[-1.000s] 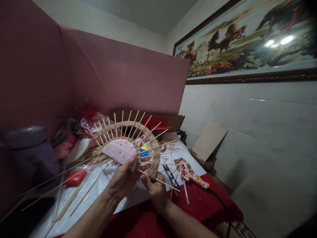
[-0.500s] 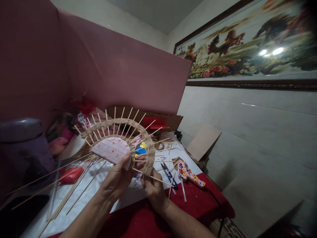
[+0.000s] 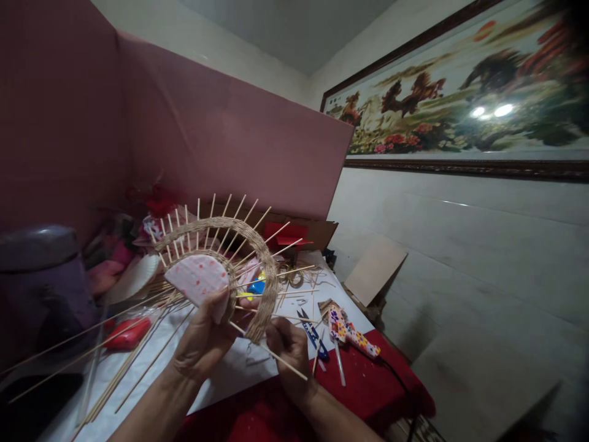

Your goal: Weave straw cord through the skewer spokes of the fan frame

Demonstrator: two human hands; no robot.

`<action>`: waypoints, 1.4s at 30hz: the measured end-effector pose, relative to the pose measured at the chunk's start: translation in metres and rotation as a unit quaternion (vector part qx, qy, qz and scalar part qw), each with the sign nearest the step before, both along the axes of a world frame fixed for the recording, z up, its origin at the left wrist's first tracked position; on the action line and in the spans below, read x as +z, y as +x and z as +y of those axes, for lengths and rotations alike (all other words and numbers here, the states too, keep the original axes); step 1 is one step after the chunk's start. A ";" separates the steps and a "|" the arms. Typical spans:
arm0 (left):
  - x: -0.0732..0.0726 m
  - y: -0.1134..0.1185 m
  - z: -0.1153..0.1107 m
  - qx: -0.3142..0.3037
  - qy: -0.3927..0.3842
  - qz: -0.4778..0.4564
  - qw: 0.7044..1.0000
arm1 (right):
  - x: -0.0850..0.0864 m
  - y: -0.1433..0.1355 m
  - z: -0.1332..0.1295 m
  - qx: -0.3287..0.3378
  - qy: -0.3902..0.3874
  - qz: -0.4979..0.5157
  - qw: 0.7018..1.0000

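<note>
Left hand pinches the pink fan base, right hand grips twine by the woven band — a hard tug could snap a skewer.

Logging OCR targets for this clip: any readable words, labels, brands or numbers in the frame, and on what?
None readable.
Framed painting: horses and flowers, no legible writing.
Patterned glue gun: coloured dots only.
Woven fan piece in the left hand: pink speckled centre, no text.

Open air right of the woven fan, toward the wall. Left side blocked: long sticks, purple container (clutter behind). Scissors on table.
</note>
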State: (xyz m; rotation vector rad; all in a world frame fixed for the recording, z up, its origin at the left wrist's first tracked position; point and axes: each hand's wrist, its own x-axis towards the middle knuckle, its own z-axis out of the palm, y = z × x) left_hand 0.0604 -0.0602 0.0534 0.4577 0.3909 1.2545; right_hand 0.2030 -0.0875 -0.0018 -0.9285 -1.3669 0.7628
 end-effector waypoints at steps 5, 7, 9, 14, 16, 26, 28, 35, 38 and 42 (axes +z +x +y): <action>0.005 -0.011 0.003 0.021 0.000 0.014 1.000 | -0.003 0.003 0.006 0.017 -0.060 0.096 0.993; 0.006 -0.013 0.004 0.028 0.005 0.017 0.999 | -0.002 0.006 0.006 0.022 -0.078 0.127 0.989; 0.006 -0.014 0.004 0.031 0.011 0.019 0.999 | 0.000 0.011 0.004 0.021 -0.089 0.131 0.987; 0.005 -0.013 0.005 0.029 0.016 0.014 0.999 | 0.009 0.029 -0.007 -0.011 -0.072 0.061 0.995; 0.005 -0.014 0.007 0.036 0.017 0.015 0.999 | 0.013 0.038 -0.012 -0.029 -0.053 0.024 0.998; 0.002 -0.018 0.010 0.039 0.047 0.063 0.996 | 0.023 0.057 -0.039 -0.071 0.014 -0.100 0.992; 0.000 -0.019 0.011 0.039 0.054 0.067 0.996 | 0.028 0.058 -0.045 -0.081 0.021 -0.100 0.991; 0.001 -0.019 0.010 0.042 0.054 0.076 0.995 | 0.035 0.066 -0.047 -0.098 0.022 -0.115 0.988; 0.004 -0.020 0.009 0.058 0.037 0.075 0.995 | 0.037 0.073 -0.035 -0.126 0.023 -0.109 0.986; 0.007 -0.022 0.009 0.058 -0.001 0.081 0.995 | 0.045 0.086 -0.017 -0.186 0.057 -0.119 0.974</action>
